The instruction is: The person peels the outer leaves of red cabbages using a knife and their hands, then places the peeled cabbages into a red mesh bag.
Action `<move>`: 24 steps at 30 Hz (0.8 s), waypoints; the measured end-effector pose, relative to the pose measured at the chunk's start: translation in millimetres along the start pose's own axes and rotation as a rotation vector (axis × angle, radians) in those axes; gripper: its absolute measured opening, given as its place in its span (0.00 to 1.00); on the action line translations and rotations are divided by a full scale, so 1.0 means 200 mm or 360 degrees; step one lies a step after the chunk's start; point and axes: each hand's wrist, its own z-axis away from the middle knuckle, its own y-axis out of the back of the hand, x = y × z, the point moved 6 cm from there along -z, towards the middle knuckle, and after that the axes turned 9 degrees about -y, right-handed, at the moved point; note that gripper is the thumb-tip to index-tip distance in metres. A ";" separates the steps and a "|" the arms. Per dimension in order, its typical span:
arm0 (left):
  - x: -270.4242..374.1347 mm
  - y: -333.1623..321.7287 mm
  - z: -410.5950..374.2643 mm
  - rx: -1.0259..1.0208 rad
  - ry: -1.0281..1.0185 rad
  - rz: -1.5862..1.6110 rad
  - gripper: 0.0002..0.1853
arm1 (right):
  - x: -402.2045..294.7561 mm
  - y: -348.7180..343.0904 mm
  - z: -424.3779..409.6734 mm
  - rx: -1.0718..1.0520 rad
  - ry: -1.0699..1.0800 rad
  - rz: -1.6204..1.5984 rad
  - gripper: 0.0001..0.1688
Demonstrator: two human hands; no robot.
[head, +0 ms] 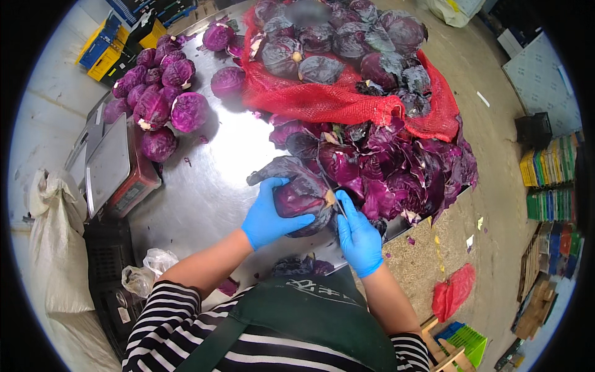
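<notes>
My left hand (273, 215), in a blue glove, grips a red cabbage (300, 197) with dark outer leaves, its pale stem end turned to the right. My right hand (357, 235), also gloved in blue, holds a knife (340, 207) whose thin blade lies beside the stem end; its handle is hidden by the fingers. Just beyond and to the right is a heap of loose purple cabbage leaves (386, 172). Behind it, a red mesh sack (320, 100) lies open around many untrimmed cabbages (351, 39). Bright purple trimmed cabbages (153, 109) are piled at the left of the metal table (200, 186).
A scale (111, 162) stands at the table's left edge, near a black crate (109, 265) and a white woven sack (62, 246). Clear plastic bags (151, 272) lie by my left elbow. On the floor at right are a red mesh bag (453, 290) and a green crate (467, 344).
</notes>
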 end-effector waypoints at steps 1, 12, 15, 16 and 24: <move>0.04 -0.01 -0.02 -0.0050 0.0052 0.0043 0.51 | 0.00 0.00 0.02 0.0055 0.0017 0.0031 0.33; 0.05 -0.05 -0.09 -0.0149 0.0090 -0.0220 0.58 | 0.06 -0.18 0.05 0.0043 0.0022 0.0791 0.42; 0.02 -0.07 -0.07 -0.0096 0.0097 -0.0141 0.57 | 0.09 -0.21 0.00 -0.0015 -0.0003 0.0848 0.40; 0.03 -0.07 -0.06 -0.0084 0.0062 -0.0283 0.56 | 0.10 -0.21 -0.01 -0.0054 -0.0041 0.0823 0.39; 0.05 -0.14 -0.03 0.0207 -0.0267 -0.0617 0.51 | 0.22 -0.25 -0.17 -0.0304 -0.0141 0.0635 0.30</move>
